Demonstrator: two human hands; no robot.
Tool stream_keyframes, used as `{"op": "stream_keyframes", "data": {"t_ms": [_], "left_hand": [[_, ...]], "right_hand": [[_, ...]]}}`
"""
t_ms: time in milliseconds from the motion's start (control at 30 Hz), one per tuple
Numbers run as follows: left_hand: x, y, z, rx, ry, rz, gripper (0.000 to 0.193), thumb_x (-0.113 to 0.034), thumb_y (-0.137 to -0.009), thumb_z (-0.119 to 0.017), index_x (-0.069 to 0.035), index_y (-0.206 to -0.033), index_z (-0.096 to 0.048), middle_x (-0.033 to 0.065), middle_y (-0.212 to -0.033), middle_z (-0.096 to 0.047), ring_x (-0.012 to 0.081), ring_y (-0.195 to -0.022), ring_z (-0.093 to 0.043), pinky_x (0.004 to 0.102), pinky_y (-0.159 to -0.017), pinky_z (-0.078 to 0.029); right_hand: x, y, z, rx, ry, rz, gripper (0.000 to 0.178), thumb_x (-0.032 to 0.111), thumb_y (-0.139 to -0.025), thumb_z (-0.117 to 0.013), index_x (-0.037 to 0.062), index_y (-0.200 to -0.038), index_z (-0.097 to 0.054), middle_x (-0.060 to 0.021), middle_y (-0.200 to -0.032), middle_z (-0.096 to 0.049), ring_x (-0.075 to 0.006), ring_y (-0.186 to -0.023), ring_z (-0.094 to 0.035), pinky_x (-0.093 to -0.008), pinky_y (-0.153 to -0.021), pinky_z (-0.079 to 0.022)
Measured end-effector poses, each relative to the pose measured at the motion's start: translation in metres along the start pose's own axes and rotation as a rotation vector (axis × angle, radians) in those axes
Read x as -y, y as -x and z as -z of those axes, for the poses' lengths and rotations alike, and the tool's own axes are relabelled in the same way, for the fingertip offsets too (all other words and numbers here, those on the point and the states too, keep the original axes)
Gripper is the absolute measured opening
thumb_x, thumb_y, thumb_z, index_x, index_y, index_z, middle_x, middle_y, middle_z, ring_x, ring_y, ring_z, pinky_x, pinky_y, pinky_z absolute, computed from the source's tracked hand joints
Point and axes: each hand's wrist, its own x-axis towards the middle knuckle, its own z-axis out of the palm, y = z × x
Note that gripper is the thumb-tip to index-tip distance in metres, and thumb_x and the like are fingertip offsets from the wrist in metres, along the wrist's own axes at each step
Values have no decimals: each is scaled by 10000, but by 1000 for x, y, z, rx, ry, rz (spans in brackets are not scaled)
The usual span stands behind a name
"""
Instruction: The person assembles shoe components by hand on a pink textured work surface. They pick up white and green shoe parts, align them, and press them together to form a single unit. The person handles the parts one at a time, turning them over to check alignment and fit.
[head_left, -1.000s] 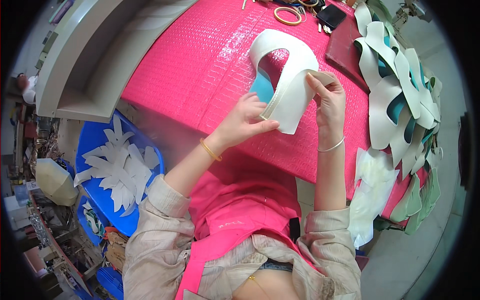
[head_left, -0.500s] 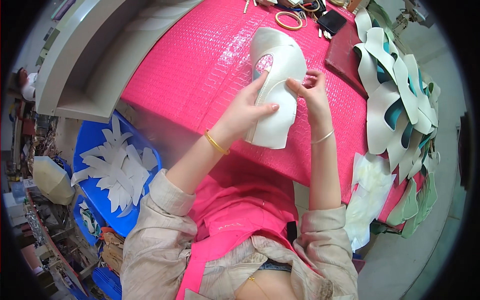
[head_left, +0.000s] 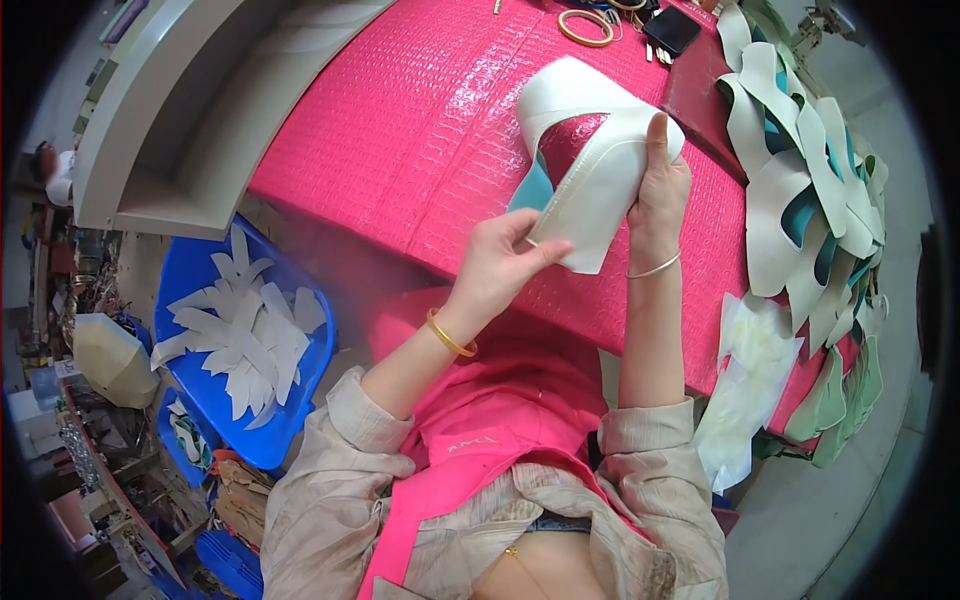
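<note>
A white shoe upper (head_left: 608,180) with teal lining is held up over the pink-covered table (head_left: 400,170). Its curved band arches at the far end, and the teal inside shows through the opening on the left. My left hand (head_left: 505,262) pinches the near lower corner between thumb and fingers. Around the right edge my right hand (head_left: 660,190) is closed, its thumb lying on the white face and its fingers partly hidden behind.
More white uppers with teal lining (head_left: 800,190) are piled at the right, near a dark red board (head_left: 700,95). A blue bin (head_left: 318,330) of white offcuts stands at left, below a grey shelf (head_left: 190,190). Tape rolls (head_left: 585,28) and a phone (head_left: 672,32) lie far back.
The upper has been turned and opened out, so its teal lining shows. My left hand slid down to the near corner; my right hand moved outward to the right edge.
</note>
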Motion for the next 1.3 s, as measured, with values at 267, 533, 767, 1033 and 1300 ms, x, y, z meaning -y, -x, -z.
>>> {"op": "stream_keyframes", "data": {"t_ms": [267,533,767,1033,1300], "left_hand": [[-37,-16,-1,-230,224,-141,290,-231,-875,-571,52,-922,-609,60,-828,-635,86,-704,-579,223,-635,-469],[-66,-53,16,-468,522,-164,420,-387,-833,-583,19,-944,-590,96,-829,-631,158,-714,-627,276,-626,-519],[-59,-52,13,-587,449,-283,366,-371,-838,-592,-6,-851,-597,56,-753,-622,107,-650,-603,238,-576,-493],[-63,-49,18,-538,582,-165,300,-333,-837,-611,-49,-746,-571,19,-686,-595,69,-582,-554,196,-535,-450],[-50,-45,8,-617,368,-455,288,-283,-857,-606,-27,-733,-568,-34,-641,-538,17,-557,-439,186,-492,-360]], "right_hand": [[9,4,-8,553,133,-83,563,473,-836,-532,-16,-1109,-477,-96,-964,-599,-149,-826,-610,-280,-711,-499],[19,61,-33,788,198,51,153,36,-807,-600,-17,-951,-613,16,-829,-597,-50,-752,-510,-206,-688,-414],[23,63,-22,792,-3,-83,201,91,-827,-600,-39,-979,-600,-37,-913,-613,-62,-864,-521,-228,-771,-415],[-3,98,-27,522,149,38,223,134,-861,-572,-43,-995,-589,17,-816,-579,-47,-749,-483,-182,-668,-371],[-1,96,-28,510,-23,17,178,142,-909,-509,-10,-923,-599,5,-824,-577,-36,-783,-479,-190,-713,-377]]}}
